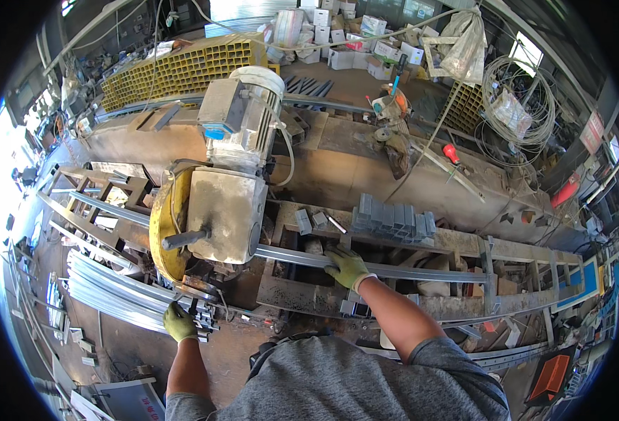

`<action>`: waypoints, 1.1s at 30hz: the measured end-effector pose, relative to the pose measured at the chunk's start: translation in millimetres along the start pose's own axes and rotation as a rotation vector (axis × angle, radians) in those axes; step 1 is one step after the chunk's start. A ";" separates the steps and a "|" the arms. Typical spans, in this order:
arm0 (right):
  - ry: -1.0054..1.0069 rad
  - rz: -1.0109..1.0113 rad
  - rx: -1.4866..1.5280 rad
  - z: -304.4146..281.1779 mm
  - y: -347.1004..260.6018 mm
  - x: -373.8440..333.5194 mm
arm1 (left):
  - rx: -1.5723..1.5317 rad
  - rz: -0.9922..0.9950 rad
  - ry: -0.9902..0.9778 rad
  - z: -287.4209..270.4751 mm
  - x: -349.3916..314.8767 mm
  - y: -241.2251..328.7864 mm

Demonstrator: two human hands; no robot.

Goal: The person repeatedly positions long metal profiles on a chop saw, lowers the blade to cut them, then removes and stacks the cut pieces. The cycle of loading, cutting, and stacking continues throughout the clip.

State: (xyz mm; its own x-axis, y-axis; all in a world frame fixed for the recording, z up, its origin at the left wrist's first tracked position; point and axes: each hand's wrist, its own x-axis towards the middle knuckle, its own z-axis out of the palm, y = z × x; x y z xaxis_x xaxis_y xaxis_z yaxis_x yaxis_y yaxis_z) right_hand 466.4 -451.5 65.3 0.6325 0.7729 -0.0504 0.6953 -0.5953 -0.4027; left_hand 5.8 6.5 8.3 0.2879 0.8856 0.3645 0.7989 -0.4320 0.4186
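Observation:
A long grey metal tube point(422, 272) lies across the bench and runs under the cutting saw point(227, 210), which has a yellow blade guard point(165, 221) and a grey motor point(259, 133). My right hand point(348, 267), in a yellow-green glove, is closed over this tube to the right of the saw. My left hand point(180, 323), gloved alike, is closed beside the ends of a stack of shiny metal profiles point(113, 293), below the saw. A small dark upright part point(193, 306) stands against its fingers; what they hold is hidden.
Short cut tube pieces point(394, 219) sit in a pile beyond my right hand, near a white marker point(337, 224). A large rusty beam point(351, 172) runs behind the bench. Yellow square tubes point(183, 74) are stacked farther back. A wire coil point(523, 105) hangs at right.

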 end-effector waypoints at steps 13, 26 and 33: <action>0.050 -0.025 -0.002 -1.8 -2.9 0.8 | 0.012 0.008 0.021 3.7 0.4 -4.8; 0.034 -0.006 0.012 -6.1 -3.0 1.2 | 0.003 -0.037 -0.029 3.2 1.6 -5.3; 0.087 -0.036 0.002 7.2 3.1 8.2 | -0.027 0.004 0.017 -0.6 -0.5 -3.4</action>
State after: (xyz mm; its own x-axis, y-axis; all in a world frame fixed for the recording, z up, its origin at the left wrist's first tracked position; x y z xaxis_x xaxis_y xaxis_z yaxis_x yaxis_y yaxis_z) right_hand 471.3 -445.5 57.1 0.6340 0.7721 0.0436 0.7177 -0.5665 -0.4049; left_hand 2.7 7.4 7.2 0.2818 0.8810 0.3800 0.7830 -0.4401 0.4396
